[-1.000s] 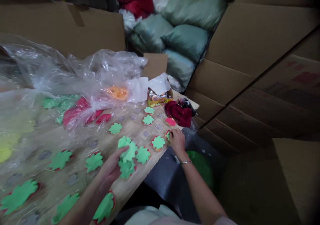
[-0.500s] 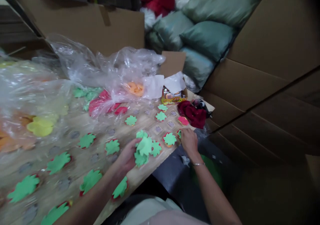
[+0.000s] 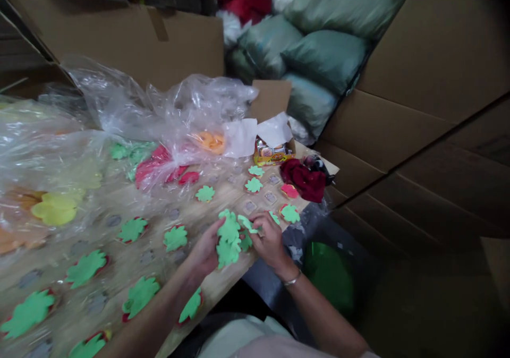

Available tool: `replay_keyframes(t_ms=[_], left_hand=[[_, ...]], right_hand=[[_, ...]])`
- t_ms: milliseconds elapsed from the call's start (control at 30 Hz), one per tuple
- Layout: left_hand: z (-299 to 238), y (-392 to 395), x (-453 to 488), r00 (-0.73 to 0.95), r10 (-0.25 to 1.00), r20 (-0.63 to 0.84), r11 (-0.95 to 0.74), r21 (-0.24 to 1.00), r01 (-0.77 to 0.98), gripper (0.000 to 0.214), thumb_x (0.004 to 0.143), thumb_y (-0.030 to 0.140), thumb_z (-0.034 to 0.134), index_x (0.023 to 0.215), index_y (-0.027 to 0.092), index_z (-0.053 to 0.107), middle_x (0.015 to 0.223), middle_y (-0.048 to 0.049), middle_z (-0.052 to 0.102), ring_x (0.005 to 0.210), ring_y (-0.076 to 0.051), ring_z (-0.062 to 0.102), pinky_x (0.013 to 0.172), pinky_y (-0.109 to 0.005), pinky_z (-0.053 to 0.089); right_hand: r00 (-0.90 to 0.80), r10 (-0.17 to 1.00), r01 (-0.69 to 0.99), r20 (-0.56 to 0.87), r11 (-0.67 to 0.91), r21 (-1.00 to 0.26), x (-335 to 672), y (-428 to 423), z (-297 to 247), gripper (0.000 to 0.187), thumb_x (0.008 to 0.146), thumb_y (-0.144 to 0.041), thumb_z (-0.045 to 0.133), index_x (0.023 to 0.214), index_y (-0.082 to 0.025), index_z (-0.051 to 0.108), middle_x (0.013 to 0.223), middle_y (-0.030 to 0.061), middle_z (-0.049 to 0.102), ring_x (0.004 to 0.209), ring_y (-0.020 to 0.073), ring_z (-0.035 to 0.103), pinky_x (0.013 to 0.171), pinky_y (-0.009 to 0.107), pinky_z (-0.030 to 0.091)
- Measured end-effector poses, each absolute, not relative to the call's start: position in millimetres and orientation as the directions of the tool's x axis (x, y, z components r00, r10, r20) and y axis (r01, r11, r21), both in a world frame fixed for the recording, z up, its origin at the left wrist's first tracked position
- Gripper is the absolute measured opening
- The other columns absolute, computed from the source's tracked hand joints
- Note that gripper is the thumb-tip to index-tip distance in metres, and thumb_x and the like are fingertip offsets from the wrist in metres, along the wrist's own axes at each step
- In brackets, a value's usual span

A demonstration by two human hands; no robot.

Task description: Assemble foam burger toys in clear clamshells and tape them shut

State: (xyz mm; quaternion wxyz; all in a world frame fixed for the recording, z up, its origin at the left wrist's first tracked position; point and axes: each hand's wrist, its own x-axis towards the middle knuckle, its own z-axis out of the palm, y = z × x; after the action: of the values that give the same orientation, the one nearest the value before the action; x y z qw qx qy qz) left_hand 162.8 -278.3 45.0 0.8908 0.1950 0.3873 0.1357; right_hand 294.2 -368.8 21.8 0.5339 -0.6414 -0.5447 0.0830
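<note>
My left hand holds a small stack of green leaf-shaped foam cutouts just above the wooden board. My right hand has its fingers pinched on one green cutout at the stack's right edge. Many green leaves lie spread over the board, most on red foam pieces. One green leaf on red lies near the board's right edge, just right of my right hand. A bare red piece lies beyond it.
Clear plastic bags with green, red, orange and yellow foam shapes cover the board's left and back. A small open box and a dark red cloth sit at the far right corner. Cardboard boxes surround the board; a green object lies below.
My right hand left the leaf at the board's right edge and moved left to the stack in my left hand, pinching a green cutout. The camera shifted slightly.
</note>
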Motion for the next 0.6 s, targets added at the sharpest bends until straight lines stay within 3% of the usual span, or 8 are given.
replay_keyframes(t_ms=[67, 133, 233, 300, 367, 500, 600], left_hand=[[41.0, -277.5, 162.0, 0.681, 0.399, -0.614, 0.879, 0.468, -0.094, 0.017, 0.083, 0.022, 0.055, 0.075, 0.010, 0.064, 0.064, -0.0057, 0.067, 0.053, -0.016, 0.062, 0.052, -0.024, 0.049], [38.7, -277.0, 161.3, 0.651, 0.450, -0.611, 0.851, 0.515, -0.106, 0.005, 0.075, 0.009, 0.059, 0.074, 0.010, 0.063, 0.063, -0.0038, 0.066, 0.050, -0.014, 0.061, 0.049, -0.022, 0.047], [40.3, -276.3, 160.3, 0.571, 0.529, -0.628, 0.804, 0.586, -0.101, 0.016, 0.068, 0.001, 0.060, 0.080, 0.010, 0.063, 0.065, -0.0034, 0.068, 0.050, -0.015, 0.062, 0.051, -0.023, 0.049], [44.0, -276.3, 160.8, 0.548, 0.557, -0.624, 0.783, 0.614, -0.098, 0.019, 0.067, -0.001, 0.061, 0.083, 0.010, 0.064, 0.068, -0.0046, 0.069, 0.052, -0.016, 0.064, 0.056, -0.025, 0.051], [48.3, -276.6, 162.3, 0.554, 0.567, -0.610, 0.773, 0.627, -0.102, 0.019, 0.068, -0.001, 0.062, 0.084, 0.010, 0.064, 0.070, -0.0056, 0.070, 0.054, -0.017, 0.065, 0.057, -0.025, 0.052], [53.3, -273.7, 161.3, 0.591, 0.509, -0.626, 0.809, 0.582, -0.079, 0.016, 0.081, 0.010, 0.055, 0.095, 0.010, 0.063, 0.078, -0.0089, 0.072, 0.060, -0.020, 0.068, 0.060, -0.030, 0.055], [51.2, -265.4, 152.4, 0.548, 0.491, -0.677, 0.820, 0.571, -0.029, 0.019, 0.086, 0.015, 0.050, 0.099, 0.009, 0.062, 0.080, -0.0116, 0.072, 0.064, -0.023, 0.069, 0.062, -0.035, 0.057]], right_hand=[[0.209, 0.844, 0.697, 0.494, 0.226, -0.681, 295.0, -372.7, 25.5, 0.005, 0.082, -0.017, 0.056, 0.081, -0.022, 0.055, 0.096, 0.0061, 0.062, 0.094, 0.0193, 0.056, 0.083, 0.035, 0.044], [0.080, 0.887, 0.683, 0.454, 0.284, -0.674, 294.7, -374.0, 30.5, 0.009, 0.081, -0.025, 0.061, 0.088, -0.022, 0.059, 0.105, 0.0072, 0.061, 0.102, 0.0212, 0.054, 0.088, 0.037, 0.042], [0.275, 0.882, 0.534, 0.383, 0.191, -0.823, 295.2, -369.8, 31.7, 0.023, 0.081, -0.033, 0.061, 0.101, -0.021, 0.058, 0.112, 0.0084, 0.057, 0.107, 0.0215, 0.052, 0.089, 0.036, 0.043], [0.415, 0.880, 0.369, 0.232, 0.070, -0.927, 295.2, -364.0, 26.3, 0.025, 0.082, -0.034, 0.059, 0.102, -0.021, 0.058, 0.106, 0.0071, 0.058, 0.099, 0.0195, 0.056, 0.080, 0.032, 0.046], [0.431, 0.897, 0.216, 0.099, 0.004, -0.976, 294.0, -358.2, 17.9, 0.022, 0.076, -0.036, 0.065, 0.090, -0.020, 0.057, 0.094, 0.0038, 0.059, 0.087, 0.0170, 0.058, 0.070, 0.026, 0.047], [0.483, 0.875, -0.011, 0.035, 0.046, -0.999, 304.6, -351.4, 0.9, 0.024, 0.071, -0.034, 0.067, 0.073, -0.020, 0.048, 0.075, -0.0022, 0.057, 0.066, 0.0116, 0.055, 0.059, 0.022, 0.045], [0.603, 0.797, 0.060, 0.028, -0.011, -0.998, 349.2, -349.7, -6.9, 0.018, 0.076, -0.034, 0.059, 0.081, -0.020, 0.049, 0.068, -0.0034, 0.057, 0.056, 0.0108, 0.052, 0.053, 0.021, 0.045]])
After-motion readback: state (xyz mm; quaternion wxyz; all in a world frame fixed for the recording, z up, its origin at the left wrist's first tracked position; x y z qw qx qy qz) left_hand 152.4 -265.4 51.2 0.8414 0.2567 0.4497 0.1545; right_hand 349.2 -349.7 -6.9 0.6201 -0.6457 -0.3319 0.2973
